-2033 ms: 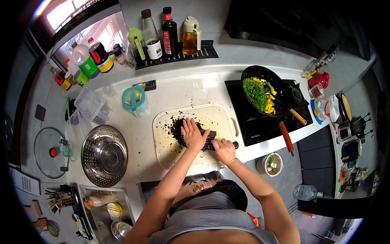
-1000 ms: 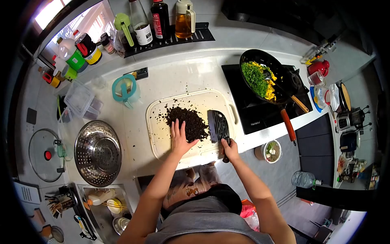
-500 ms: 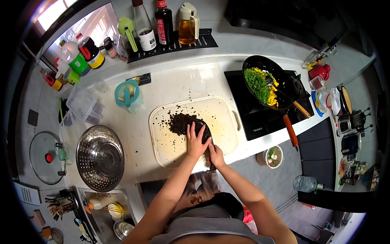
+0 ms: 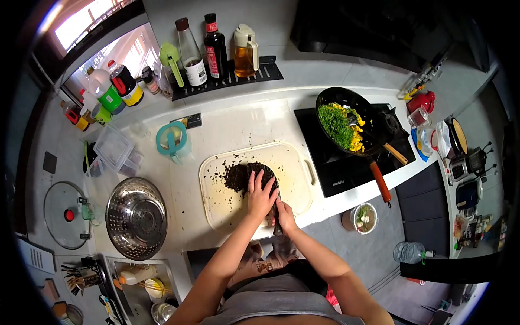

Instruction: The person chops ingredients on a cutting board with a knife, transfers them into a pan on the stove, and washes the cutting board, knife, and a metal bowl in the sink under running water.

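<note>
A heap of finely chopped dark food lies on the cream cutting board, with loose bits scattered around it. My right hand is wrapped round the handle of a knife, whose dark blade lies at the heap's right side with bits on it. Fingers spread, my left hand rests over the blade and the heap's right edge. What lies beneath its palm is hidden.
Right of the board, a wok with chopped greens and yellow egg-like pieces sits on the black cooktop. A steel colander and a teal-lidded jug stand left. Bottles line the rack behind.
The view has shifted, so the counter sits slightly lower in the picture. Both hands stay at the knife, the left still spread over the blade and the right on the handle.
</note>
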A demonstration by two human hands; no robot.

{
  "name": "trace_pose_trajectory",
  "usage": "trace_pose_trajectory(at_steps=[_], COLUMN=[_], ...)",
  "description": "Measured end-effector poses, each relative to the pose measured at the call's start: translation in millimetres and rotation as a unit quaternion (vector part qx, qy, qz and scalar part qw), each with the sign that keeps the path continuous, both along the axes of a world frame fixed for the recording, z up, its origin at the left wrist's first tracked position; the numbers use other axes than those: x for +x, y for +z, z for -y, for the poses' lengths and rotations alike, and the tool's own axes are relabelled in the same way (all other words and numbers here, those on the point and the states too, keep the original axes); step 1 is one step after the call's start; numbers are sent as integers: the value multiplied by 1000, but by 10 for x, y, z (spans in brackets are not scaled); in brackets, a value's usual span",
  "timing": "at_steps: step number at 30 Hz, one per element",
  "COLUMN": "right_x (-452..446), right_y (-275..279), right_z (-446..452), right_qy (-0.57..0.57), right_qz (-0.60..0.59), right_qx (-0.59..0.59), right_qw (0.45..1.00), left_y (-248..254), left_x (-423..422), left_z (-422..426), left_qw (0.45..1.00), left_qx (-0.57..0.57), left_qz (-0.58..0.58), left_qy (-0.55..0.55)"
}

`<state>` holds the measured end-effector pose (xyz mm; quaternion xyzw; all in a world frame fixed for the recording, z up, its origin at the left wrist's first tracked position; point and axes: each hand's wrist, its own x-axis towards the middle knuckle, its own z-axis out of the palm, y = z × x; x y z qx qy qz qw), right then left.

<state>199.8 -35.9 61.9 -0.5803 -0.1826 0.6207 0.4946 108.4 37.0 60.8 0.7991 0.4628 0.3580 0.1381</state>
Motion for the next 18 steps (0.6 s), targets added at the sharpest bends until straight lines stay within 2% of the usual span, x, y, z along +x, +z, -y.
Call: trace_pose_trajectory(at_steps=[8, 14, 18], right_x=[409, 1166, 1813], right_y=[351, 798, 975], right_z=[-331, -592, -746], right_qy=[7, -8, -49], right_qz=[-38, -24, 4], right_qx=[45, 89, 80], right_qw=[998, 996, 996], left_y=[545, 1023, 1166], left_x=[375, 1160, 1862], left_z=[-331, -617, -818], left_qw=[997, 996, 994], left_qx=[61, 86, 86], left_qz=[-39, -23, 27], left_qy=[1, -27, -65])
